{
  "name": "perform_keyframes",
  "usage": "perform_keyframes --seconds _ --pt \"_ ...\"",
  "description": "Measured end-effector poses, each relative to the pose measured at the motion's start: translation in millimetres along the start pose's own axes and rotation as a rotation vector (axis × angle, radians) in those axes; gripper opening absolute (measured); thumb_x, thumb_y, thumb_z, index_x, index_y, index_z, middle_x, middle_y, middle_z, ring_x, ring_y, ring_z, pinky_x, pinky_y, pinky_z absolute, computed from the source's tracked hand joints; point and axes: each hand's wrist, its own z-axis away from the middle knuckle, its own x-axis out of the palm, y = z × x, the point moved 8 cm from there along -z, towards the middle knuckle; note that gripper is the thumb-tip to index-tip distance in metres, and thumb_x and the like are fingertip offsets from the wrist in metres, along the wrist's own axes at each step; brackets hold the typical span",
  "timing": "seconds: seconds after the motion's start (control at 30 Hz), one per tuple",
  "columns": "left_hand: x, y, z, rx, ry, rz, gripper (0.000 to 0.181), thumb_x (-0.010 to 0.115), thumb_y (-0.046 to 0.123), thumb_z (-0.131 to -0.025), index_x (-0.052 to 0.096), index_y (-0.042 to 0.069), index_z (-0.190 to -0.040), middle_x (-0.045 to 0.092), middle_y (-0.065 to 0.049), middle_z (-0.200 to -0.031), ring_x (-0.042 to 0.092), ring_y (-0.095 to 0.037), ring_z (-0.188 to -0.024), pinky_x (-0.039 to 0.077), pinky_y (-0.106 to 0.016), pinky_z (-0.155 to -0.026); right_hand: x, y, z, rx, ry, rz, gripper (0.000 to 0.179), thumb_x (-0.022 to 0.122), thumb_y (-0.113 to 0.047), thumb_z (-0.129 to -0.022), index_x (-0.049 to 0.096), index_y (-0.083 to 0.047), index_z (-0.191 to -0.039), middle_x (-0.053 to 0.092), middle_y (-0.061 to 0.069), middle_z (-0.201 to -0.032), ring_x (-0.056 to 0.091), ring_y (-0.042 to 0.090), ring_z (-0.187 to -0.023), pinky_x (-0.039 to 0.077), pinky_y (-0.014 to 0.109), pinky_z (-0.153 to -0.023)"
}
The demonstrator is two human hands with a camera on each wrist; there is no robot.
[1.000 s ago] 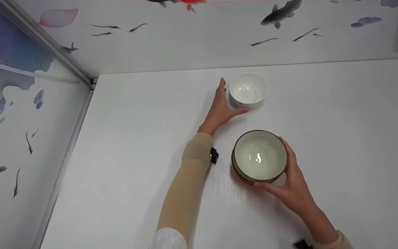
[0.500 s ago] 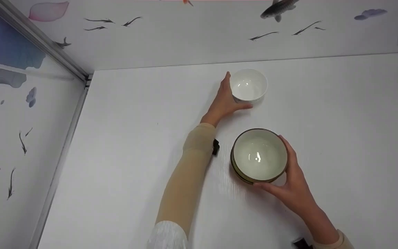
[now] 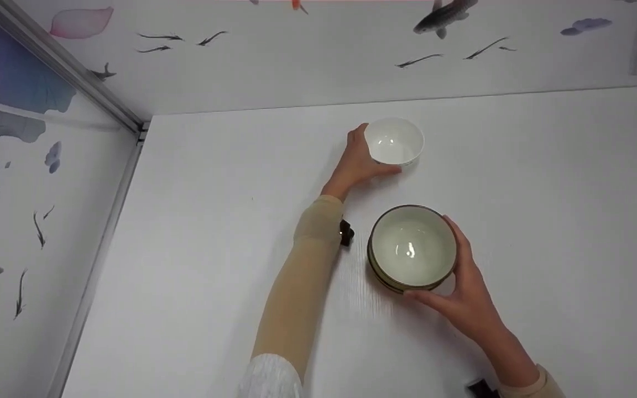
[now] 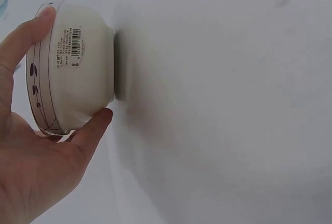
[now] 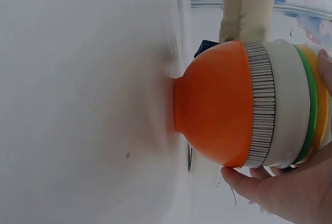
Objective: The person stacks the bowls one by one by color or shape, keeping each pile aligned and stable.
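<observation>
Near the back of the white table, my left hand [image 3: 356, 163] grips a small white bowl [image 3: 395, 142] from its left side. In the left wrist view, the thumb lies against the rim and a fingertip touches the bowl low down, near its foot. That bowl carries a barcode label [image 4: 75, 47] and a purple leaf band. Closer to me, my right hand [image 3: 469, 293] holds a stack of bowls from the right. A pale green bowl [image 3: 413, 246] with a brown rim tops the stack. Lowest is an orange bowl [image 5: 218, 105] with a black-lined band; its foot is at the tabletop.
The white tabletop [image 3: 202, 221] runs back to a wall [image 3: 307, 72] printed with fish. A metal-framed side panel [image 3: 69, 182] bounds the left. A small black device [image 3: 346, 233] sits at my left wrist, close to the stack.
My left hand has moved in from beside the white bowl and taken hold of it. The right hand and the stack have stayed nearly still; the head view shifted slightly.
</observation>
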Motion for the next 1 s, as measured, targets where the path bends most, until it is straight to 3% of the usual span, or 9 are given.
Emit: perform_keyframes --seconds 0.2,0.43,0.67,0.8,0.87,1.0 --pt "-14.8 1.6 12.6 0.018 0.013 0.100 0.107 0.092 0.030 -0.069 0.028 0.011 -0.153 0.046 -0.005 -0.148 0.046 -0.017 -0.136 0.041 -0.030 -0.114 2.3 4.4 -3.8 0.000 -0.011 -0.017 0.124 0.095 -0.017 -0.065 0.015 -0.025 -0.160 0.027 -0.003 -0.163 0.031 0.006 -0.145 0.028 0.003 -0.109" --pt "-40.6 25.9 37.1 0.100 -0.023 0.170 0.107 0.091 0.033 -0.069 0.028 0.012 -0.153 0.046 -0.002 -0.148 0.046 -0.013 -0.134 0.040 -0.032 -0.114 3.0 11.0 -12.2 -0.010 -0.015 -0.001 0.123 0.094 -0.018 -0.066 0.014 -0.030 -0.160 0.028 -0.003 -0.162 0.029 0.003 -0.145 0.025 0.002 -0.109" --pt "-55.9 46.4 67.9 0.188 -0.075 0.238 0.101 0.090 0.026 -0.070 0.032 0.014 -0.152 0.048 -0.002 -0.147 0.049 -0.013 -0.132 0.041 -0.032 -0.113 4.1 13.4 -15.8 -0.020 -0.028 -0.010 0.120 0.092 -0.017 -0.070 0.014 -0.028 -0.160 0.026 -0.003 -0.163 0.029 0.020 -0.148 0.026 0.002 -0.108" --pt "-59.0 53.3 85.2 0.217 -0.090 0.277 0.099 0.089 0.023 -0.071 0.033 0.014 -0.152 0.048 -0.003 -0.146 0.051 -0.015 -0.129 0.047 -0.034 -0.107 4.5 12.8 -17.2 -0.024 -0.035 -0.009 0.119 0.091 -0.017 -0.071 0.014 -0.027 -0.160 0.026 -0.001 -0.163 0.030 0.021 -0.147 0.026 0.002 -0.107" --pt "-58.9 55.6 94.3 0.224 -0.090 0.281 0.098 0.089 0.023 -0.072 0.034 0.015 -0.153 0.048 -0.003 -0.146 0.052 -0.014 -0.128 0.050 -0.034 -0.103 4.7 12.7 -17.4 -0.019 -0.039 0.001 0.118 0.091 -0.018 -0.072 0.013 -0.027 -0.160 0.027 -0.001 -0.162 0.031 0.020 -0.147 0.030 0.010 -0.111" --pt "-55.4 60.2 112.9 0.249 -0.086 0.269 0.098 0.089 0.024 -0.072 0.034 0.016 -0.153 0.050 -0.001 -0.146 0.054 -0.013 -0.127 0.052 -0.036 -0.100 4.8 13.1 -17.3 -0.013 -0.045 0.012 0.116 0.090 -0.020 -0.073 0.012 -0.027 -0.160 0.027 0.002 -0.162 0.032 0.022 -0.145 0.036 0.045 -0.117"
